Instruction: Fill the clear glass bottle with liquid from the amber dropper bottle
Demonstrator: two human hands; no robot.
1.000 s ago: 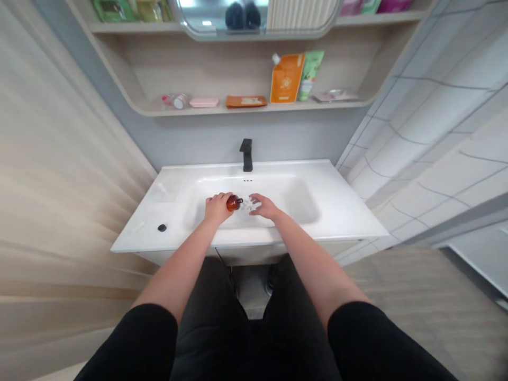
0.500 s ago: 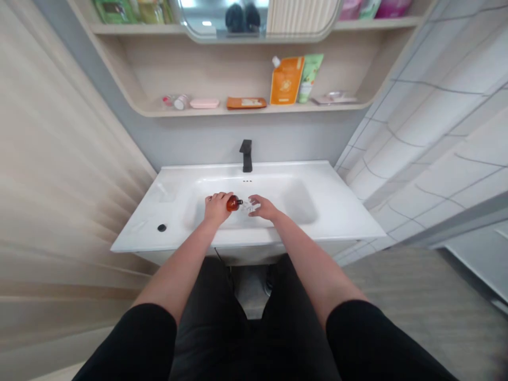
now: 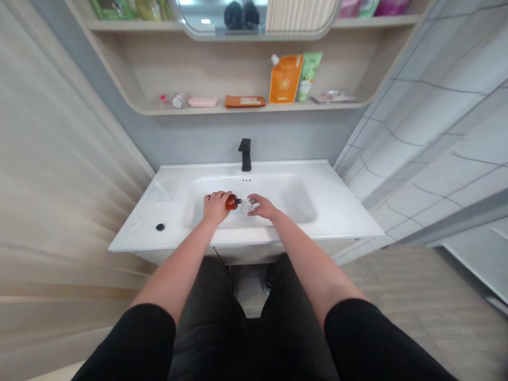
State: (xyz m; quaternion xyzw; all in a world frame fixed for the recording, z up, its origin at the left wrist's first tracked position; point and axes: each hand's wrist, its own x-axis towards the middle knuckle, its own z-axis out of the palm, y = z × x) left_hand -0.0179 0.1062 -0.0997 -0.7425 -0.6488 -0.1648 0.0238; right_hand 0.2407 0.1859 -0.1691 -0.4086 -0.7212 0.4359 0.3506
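My left hand is wrapped round an amber bottle, tipped on its side over the white sink. The bottle's dark neck points right. Just beyond the neck, my right hand curls its fingers round a small clear, glinting object; its exact kind is too small to make out. Neck and clear object are very close together, and whether they touch I cannot tell. On the counter to the left lies a small round black piece.
A black faucet rises behind the basin. Above, a shelf carries an orange pouch, a green tube, a pink case and an orange packet. A curtain hangs at left.
The view has shifted very slightly. Both hands keep almost the same place, with the bottle still tipped toward the clear object.
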